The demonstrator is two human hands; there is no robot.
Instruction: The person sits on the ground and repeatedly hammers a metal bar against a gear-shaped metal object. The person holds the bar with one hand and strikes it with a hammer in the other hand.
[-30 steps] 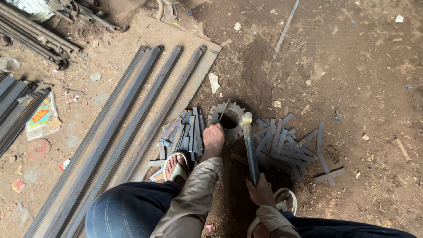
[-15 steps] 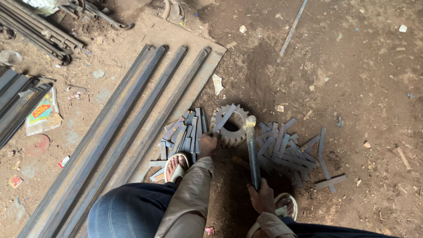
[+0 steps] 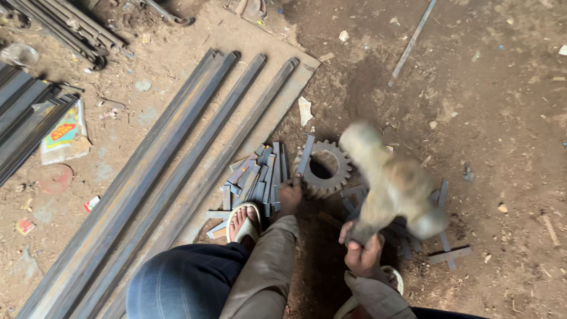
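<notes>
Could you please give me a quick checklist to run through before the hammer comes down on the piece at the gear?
1. Right hand grips the hammer by its handle end: ok.
2. Hammer head position readable: cannot tell, it is motion-blurred above the short metal strips.
3. Left hand steadies the flat metal piece lying across the gear wheel: ok.
4. Left fingers away from the strike spot: not ok, the hand sits right at the gear's edge.
5. Foot protection: not ok, the sandalled foot has bare toes beside the stacked strips.
6. Gear resting flat on the dirt floor: ok.
</notes>
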